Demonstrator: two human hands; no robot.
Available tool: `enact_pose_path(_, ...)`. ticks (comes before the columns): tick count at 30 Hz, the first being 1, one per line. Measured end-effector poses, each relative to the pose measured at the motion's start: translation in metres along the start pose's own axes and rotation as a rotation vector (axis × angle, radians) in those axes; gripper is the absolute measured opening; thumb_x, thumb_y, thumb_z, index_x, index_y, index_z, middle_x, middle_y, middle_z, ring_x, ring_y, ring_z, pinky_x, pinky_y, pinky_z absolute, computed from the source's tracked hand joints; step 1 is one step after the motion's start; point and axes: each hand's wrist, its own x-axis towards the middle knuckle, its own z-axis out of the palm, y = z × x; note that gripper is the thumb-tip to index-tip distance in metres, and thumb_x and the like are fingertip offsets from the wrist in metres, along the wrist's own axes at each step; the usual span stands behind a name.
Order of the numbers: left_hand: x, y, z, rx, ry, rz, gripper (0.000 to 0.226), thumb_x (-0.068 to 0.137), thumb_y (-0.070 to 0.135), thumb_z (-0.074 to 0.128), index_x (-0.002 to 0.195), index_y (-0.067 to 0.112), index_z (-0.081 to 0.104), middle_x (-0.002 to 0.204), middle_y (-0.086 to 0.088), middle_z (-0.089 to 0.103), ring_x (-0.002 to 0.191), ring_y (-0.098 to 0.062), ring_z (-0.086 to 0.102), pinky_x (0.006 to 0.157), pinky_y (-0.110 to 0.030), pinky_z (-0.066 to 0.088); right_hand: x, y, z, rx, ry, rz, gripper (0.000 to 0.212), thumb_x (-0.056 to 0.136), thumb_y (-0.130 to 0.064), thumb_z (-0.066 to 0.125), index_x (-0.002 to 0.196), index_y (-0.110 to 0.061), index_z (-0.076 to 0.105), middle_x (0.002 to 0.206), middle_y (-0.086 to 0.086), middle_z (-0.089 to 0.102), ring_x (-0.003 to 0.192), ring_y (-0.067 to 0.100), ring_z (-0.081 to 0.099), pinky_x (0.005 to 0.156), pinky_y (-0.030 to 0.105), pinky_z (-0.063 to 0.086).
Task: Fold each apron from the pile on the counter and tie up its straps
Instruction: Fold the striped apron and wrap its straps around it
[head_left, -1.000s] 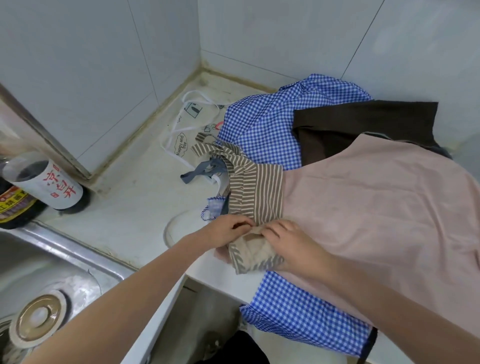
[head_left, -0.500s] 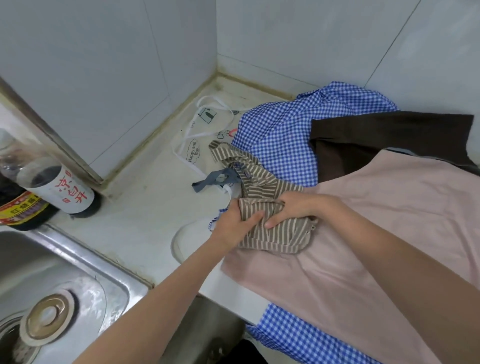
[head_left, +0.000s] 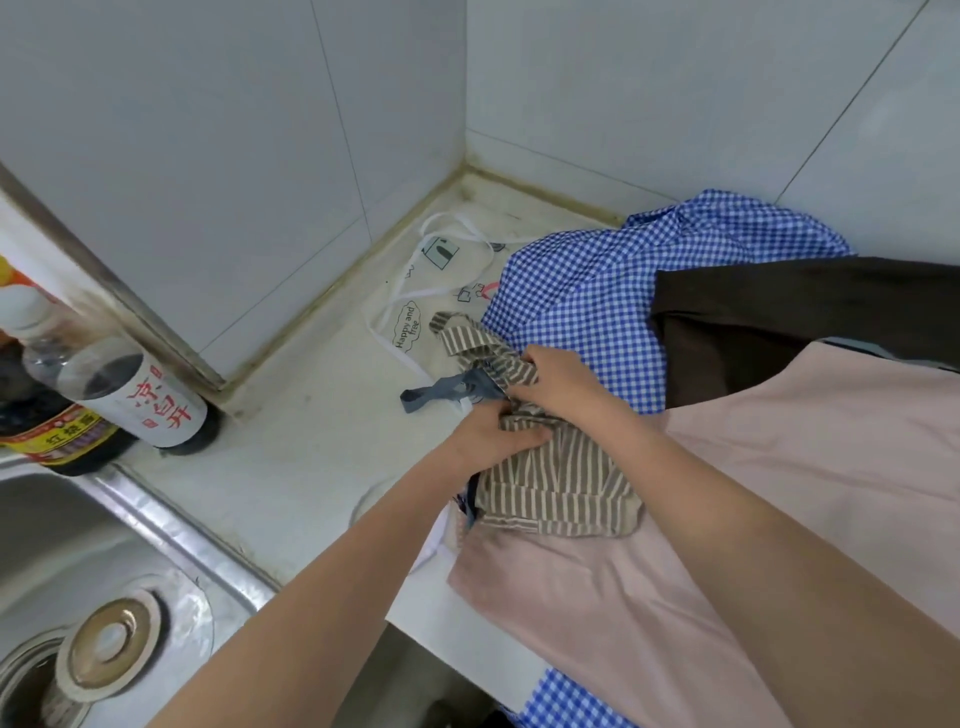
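A folded brown-and-white striped apron (head_left: 561, 488) lies on a pink apron (head_left: 779, 493) spread over the counter. My left hand (head_left: 493, 434) grips the striped bundle at its upper edge. My right hand (head_left: 558, 376) grips the striped strap (head_left: 467, 338) that runs up and left from the bundle. Behind lie a blue checked apron (head_left: 597, 291), a dark brown apron (head_left: 805, 306) and a white printed apron (head_left: 441, 280) with white straps. A blue-grey strap (head_left: 436, 392) pokes out left of my hands.
Two sauce bottles (head_left: 145, 400) stand at the left by a metal wall strip. A steel sink (head_left: 104, 597) with a drain plug fills the lower left. Tiled walls meet in a corner behind the counter (head_left: 291, 457). Blue checked cloth hangs over the front edge.
The striped apron went from the counter's front edge up onto the pink apron, now folded smaller. My right hand has shifted up and left onto the striped strap. The view has moved closer.
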Motion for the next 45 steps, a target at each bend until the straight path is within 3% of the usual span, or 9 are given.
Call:
enact_pose_path(4, -0.002, 0.006, 0.003, 0.079, -0.003, 0.043, 0.061, 0.082, 0.030, 0.071, 0.132, 0.010, 0.044, 0.132, -0.004, 0.053, 0.120, -0.016, 0.049, 0.084, -0.014, 0.034, 0.006, -0.007, -0.018, -0.168, 0.195, 0.086, 0.029, 0.096, -0.028, 0.048, 0.077, -0.008, 0.053, 0.082, 0.005, 0.050, 0.080, 0.023, 0.055, 0.064, 0.032, 0.042)
enact_pose_path(8, -0.006, 0.001, 0.002, 0.164, 0.034, 0.036, 0.061, 0.080, 0.036, 0.071, 0.130, 0.010, 0.045, 0.131, -0.002, 0.053, 0.120, -0.017, 0.050, 0.087, -0.016, 0.035, 0.005, -0.012, -0.070, 0.654, 0.322, 0.254, 0.037, 0.096, -0.019, 0.046, 0.061, -0.009, 0.048, 0.053, 0.004, 0.044, 0.045, 0.017, 0.040, 0.050, 0.027, 0.038)
enact_pose_path(11, -0.006, 0.001, 0.006, 0.224, 0.106, 0.055, 0.072, 0.073, 0.044, 0.075, 0.128, 0.009, 0.046, 0.130, -0.007, 0.052, 0.119, -0.022, 0.051, 0.099, -0.031, 0.042, -0.012, -0.027, -0.108, 1.258, 0.159, 0.291, 0.032, 0.097, -0.009, 0.042, 0.066, -0.008, 0.050, 0.053, 0.004, 0.048, 0.042, 0.013, 0.042, 0.041, 0.021, 0.040)
enact_pose_path(19, -0.018, 0.011, 0.012, 0.400, 0.205, 0.155, 0.068, 0.075, 0.040, 0.074, 0.123, 0.007, 0.040, 0.120, -0.011, 0.058, 0.111, -0.027, 0.055, 0.083, -0.032, 0.042, -0.111, -0.030, -0.113, 1.397, -0.175, -0.058, 0.014, 0.088, 0.010, 0.045, 0.090, -0.002, 0.052, 0.089, 0.014, 0.070, 0.043, 0.008, 0.049, 0.043, 0.020, 0.045)
enact_pose_path(26, -0.026, 0.014, 0.007, 0.430, 0.010, 0.182, 0.048, 0.085, 0.036, 0.065, 0.126, 0.012, 0.056, 0.126, -0.010, 0.059, 0.116, -0.025, 0.053, 0.094, -0.028, 0.040, -0.150, -0.013, -0.106, 1.141, -0.501, -0.044, 0.025, 0.092, 0.008, 0.033, 0.088, 0.006, 0.057, 0.102, 0.021, 0.067, 0.044, 0.010, 0.055, 0.045, 0.022, 0.051)
enact_pose_path(31, -0.034, 0.005, 0.010, 0.372, 0.184, 0.103, 0.015, 0.088, 0.013, 0.056, 0.081, 0.001, 0.059, 0.080, -0.010, 0.059, 0.079, -0.022, 0.055, 0.062, -0.024, 0.038, -0.164, -0.008, -0.047, 0.521, -0.633, 0.105, 0.018, 0.088, 0.012, 0.050, 0.103, 0.003, 0.055, 0.091, 0.016, 0.067, 0.046, 0.010, 0.063, 0.044, 0.021, 0.051)
enact_pose_path(34, -0.038, -0.001, 0.009, 0.306, 0.236, 0.055, 0.027, 0.088, 0.009, 0.056, 0.063, 0.010, 0.045, 0.065, -0.002, 0.046, 0.074, -0.023, 0.050, 0.049, -0.021, 0.030, -0.168, -0.012, -0.017, 0.185, -0.503, 0.034, 0.015, 0.086, 0.009, 0.042, 0.095, 0.001, 0.051, 0.089, 0.019, 0.066, 0.044, 0.010, 0.062, 0.043, 0.021, 0.050)
enact_pose_path(38, -0.036, 0.002, 0.001, 0.229, 0.152, 0.029, 0.023, 0.089, 0.011, 0.058, 0.107, -0.002, 0.058, 0.103, -0.018, 0.060, 0.100, -0.030, 0.057, 0.077, -0.029, 0.043, -0.169, -0.010, -0.012, 0.041, -0.307, -0.070, 0.019, 0.085, 0.003, 0.045, 0.078, -0.010, 0.057, 0.079, 0.008, 0.066, 0.072, 0.018, 0.067, 0.058, 0.023, 0.047)
enact_pose_path(45, -0.037, 0.002, 0.005, 0.179, 0.081, 0.177, 0.045, 0.085, -0.005, 0.057, 0.127, 0.005, 0.044, 0.124, -0.013, 0.050, 0.118, -0.026, 0.047, 0.095, -0.025, 0.038, -0.100, -0.006, -0.056, 0.101, 0.186, 0.060, 0.023, 0.094, -0.011, 0.047, 0.103, -0.001, 0.065, 0.106, 0.011, 0.066, 0.101, 0.023, 0.059, 0.084, 0.032, 0.045)
